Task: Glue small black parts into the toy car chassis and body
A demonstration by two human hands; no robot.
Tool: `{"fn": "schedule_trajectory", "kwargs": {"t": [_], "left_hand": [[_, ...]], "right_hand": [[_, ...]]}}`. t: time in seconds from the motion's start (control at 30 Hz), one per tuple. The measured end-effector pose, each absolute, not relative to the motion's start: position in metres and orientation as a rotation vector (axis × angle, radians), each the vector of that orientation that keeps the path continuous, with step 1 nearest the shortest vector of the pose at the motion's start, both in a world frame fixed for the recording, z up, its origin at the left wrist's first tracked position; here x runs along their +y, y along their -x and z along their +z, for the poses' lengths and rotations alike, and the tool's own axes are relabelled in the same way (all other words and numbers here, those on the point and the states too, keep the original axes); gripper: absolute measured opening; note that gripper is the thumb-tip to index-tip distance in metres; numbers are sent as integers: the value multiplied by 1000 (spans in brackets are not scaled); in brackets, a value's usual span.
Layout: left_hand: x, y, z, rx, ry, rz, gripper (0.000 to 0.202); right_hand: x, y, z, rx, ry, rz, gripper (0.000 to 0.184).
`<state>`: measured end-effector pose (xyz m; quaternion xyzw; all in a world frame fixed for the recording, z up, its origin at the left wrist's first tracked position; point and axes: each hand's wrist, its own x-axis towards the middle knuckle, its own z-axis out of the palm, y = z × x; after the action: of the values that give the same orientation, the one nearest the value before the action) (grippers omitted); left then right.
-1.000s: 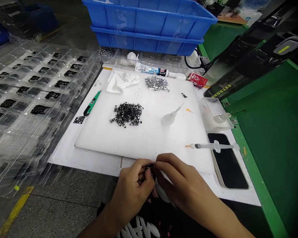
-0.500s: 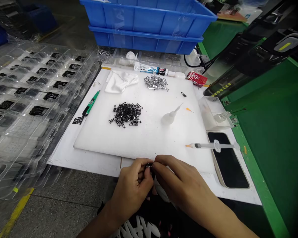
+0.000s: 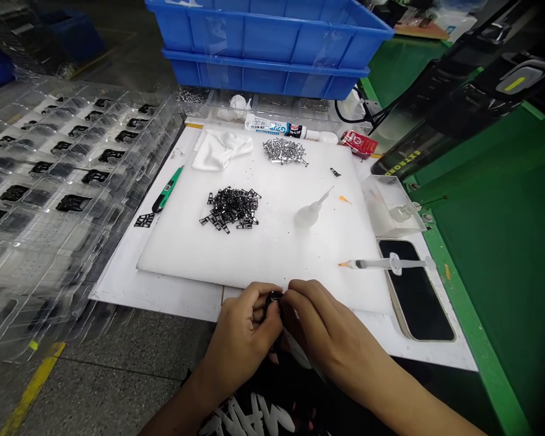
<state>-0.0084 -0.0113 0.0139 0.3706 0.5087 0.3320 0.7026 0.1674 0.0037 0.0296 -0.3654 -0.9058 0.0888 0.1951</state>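
Far beyond my hands, at the back of the bench, stand two stacked blue bins [image 3: 272,45]. Off to the left of my grip spread clear plastic trays [image 3: 59,181] with black parts in their pockets. Straight ahead of my fingers lies the white foam mat [image 3: 272,254], its near edge just past my knuckles. To the right of my right hand a phone [image 3: 415,290] lies face up, and a syringe [image 3: 386,264] rests across its far end, tip pointing toward the mat. On the mat ahead of my grip and a little left sits a pile of black clips [image 3: 231,209]; further off, a smaller heap of silver pieces [image 3: 284,151]; a white cloth [image 3: 220,147] lies at the far left corner. A small squeeze bottle [image 3: 312,212] lies ahead and to the right. A green pen [image 3: 168,189] rests beyond the mat's left edge.

My left hand [image 3: 243,342] and right hand [image 3: 327,339] meet at the near edge of the mat, fingertips pressed together. Between them I pinch a small black part [image 3: 274,298], thumbs and forefingers of both hands closed on it from either side. It sits right at the point where my fingertips touch, mostly hidden by them.
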Motion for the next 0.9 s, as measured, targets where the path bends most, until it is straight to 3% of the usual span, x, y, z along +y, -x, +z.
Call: {"fn": "schedule_trajectory", "kwargs": {"t": [0.37,0.5,0.63,0.9], "left_hand": [[-15,4,14,1260,-918,807,27],[-15,4,17,1225,-868,853,24],[-14,5,18,1146,-832,850,22],[-4,6,26,1082,-616,877,13]], "right_hand": [[-10,-158,19,-2314,1158,232,24],[-5,-160,28,-2054,1348,648,9],[0,-161,37,-1680,1570,1270,11],[-2,-153,51,-1545,1626,1325,18]]}}
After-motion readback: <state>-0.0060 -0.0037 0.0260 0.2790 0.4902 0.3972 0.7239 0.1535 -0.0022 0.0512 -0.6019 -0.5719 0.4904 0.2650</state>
